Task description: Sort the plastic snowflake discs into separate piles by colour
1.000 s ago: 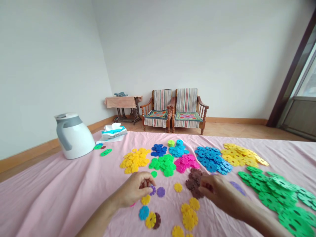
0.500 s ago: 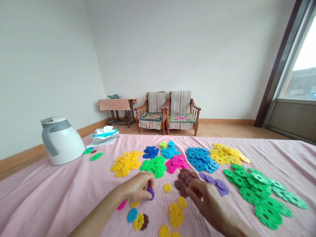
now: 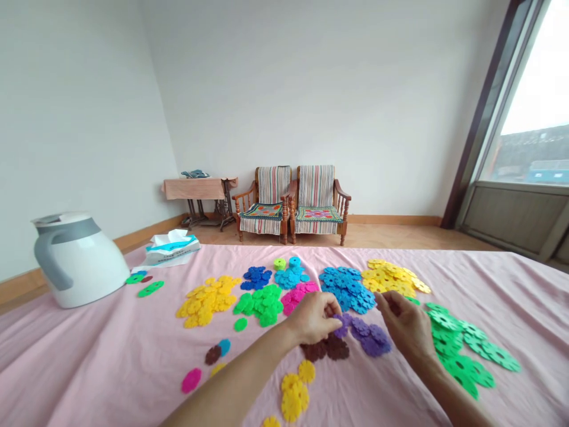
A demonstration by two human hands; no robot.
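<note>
Flat plastic flower discs lie sorted by colour on a pink cloth [image 3: 111, 350]. My left hand [image 3: 313, 317] is pinched on a purple disc [image 3: 340, 323] and holds it at the left edge of the purple pile [image 3: 371, 338]. My right hand [image 3: 406, 326] hovers over the right side of that pile, fingers curled, with no visible object in them. A brown pile [image 3: 326, 349] lies just below my left hand. Blue discs [image 3: 347, 287] and yellow discs [image 3: 393, 277] lie behind the hands, and green discs [image 3: 464, 350] to the right.
A white kettle [image 3: 77, 261] and a tissue pack [image 3: 171, 248] stand at the far left. More piles: yellow [image 3: 207, 299], green [image 3: 260, 299], pink [image 3: 296, 293]. Loose discs [image 3: 293, 394] lie near the front edge. Two wooden chairs [image 3: 291, 204] stand by the wall.
My left hand has carried a purple disc to the right, from the loose discs to the purple pile. My right hand shifted right from the brown pile. The view turned right.
</note>
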